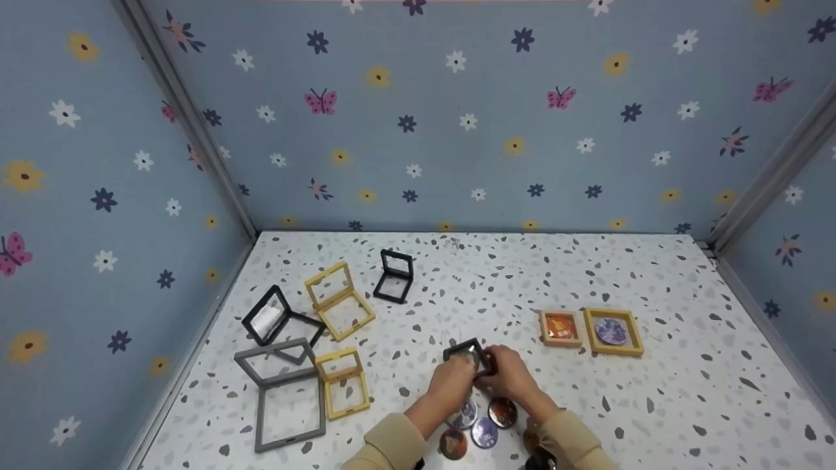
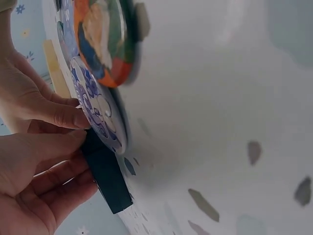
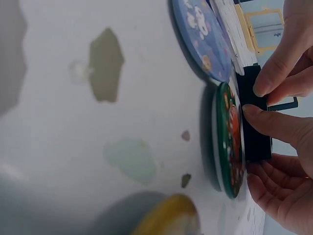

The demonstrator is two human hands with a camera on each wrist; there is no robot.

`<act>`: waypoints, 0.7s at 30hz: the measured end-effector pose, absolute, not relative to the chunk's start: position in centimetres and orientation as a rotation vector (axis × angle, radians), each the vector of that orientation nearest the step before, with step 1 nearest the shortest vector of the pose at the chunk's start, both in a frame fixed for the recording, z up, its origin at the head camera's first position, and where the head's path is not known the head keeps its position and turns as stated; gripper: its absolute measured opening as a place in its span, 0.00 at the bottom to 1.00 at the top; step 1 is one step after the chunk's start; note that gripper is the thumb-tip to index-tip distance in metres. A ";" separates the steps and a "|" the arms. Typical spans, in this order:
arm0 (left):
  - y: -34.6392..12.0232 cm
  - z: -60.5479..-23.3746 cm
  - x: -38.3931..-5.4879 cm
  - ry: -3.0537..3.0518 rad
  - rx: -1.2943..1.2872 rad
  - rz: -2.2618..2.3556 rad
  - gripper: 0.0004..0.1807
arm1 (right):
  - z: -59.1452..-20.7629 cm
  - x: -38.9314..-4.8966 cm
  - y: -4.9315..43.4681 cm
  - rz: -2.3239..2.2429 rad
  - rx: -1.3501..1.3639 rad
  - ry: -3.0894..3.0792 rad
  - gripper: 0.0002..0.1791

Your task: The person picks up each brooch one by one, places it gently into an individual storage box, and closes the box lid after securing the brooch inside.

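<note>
Both hands hold a small black display frame (image 1: 484, 367) low over the table. My left hand (image 1: 452, 378) grips it from the left, its fingers over the front. From the right, my right hand (image 1: 514, 375) pinches its other side. In the left wrist view the dark frame edge (image 2: 108, 177) lies between thumb and fingers of the left hand (image 2: 36, 181). The right wrist view has the right hand's thumb and fingers on the black edge (image 3: 254, 129). Close by on the table lie round badges: a purple-white one (image 1: 465, 415), a lavender one (image 1: 484, 433), a dark red-green one (image 1: 503, 412) and an orange one (image 1: 453, 444).
Left of the hands stand unfolded frames: a large grey one (image 1: 258, 418), yellow ones (image 1: 328, 391) (image 1: 356, 329) and black ones (image 1: 267, 313) (image 1: 392, 300). At right, a light wooden frame (image 1: 562, 343) and a yellow frame (image 1: 617, 350) each hold a picture piece. Patterned walls enclose the table.
</note>
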State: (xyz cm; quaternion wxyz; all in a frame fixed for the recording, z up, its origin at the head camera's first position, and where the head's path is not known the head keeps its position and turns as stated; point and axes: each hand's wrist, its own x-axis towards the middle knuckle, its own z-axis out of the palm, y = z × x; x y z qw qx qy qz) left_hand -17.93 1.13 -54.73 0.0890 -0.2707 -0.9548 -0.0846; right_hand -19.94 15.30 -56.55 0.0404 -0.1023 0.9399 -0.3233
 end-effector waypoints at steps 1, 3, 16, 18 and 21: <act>1.0 -54.6 -17.9 -2.855 -0.820 -0.261 0.04 | -56.5 -19.9 15.3 -0.990 -0.312 2.878 0.24; 0.9 -54.5 -17.9 -2.881 -0.845 -0.284 0.02 | -56.4 -19.8 15.3 -0.997 -0.330 2.880 0.24; -0.3 -52.5 -18.2 -2.871 -0.880 -0.367 0.03 | -55.6 -19.1 15.2 -1.028 -0.581 2.978 0.21; -0.6 -52.2 -18.3 -2.867 -0.868 -0.357 0.03 | -55.6 -19.1 15.2 -1.019 -0.634 2.979 0.18; -1.1 -51.6 -18.3 -2.855 -0.853 -0.340 0.02 | -55.6 -19.0 15.1 -0.989 -0.694 2.972 0.15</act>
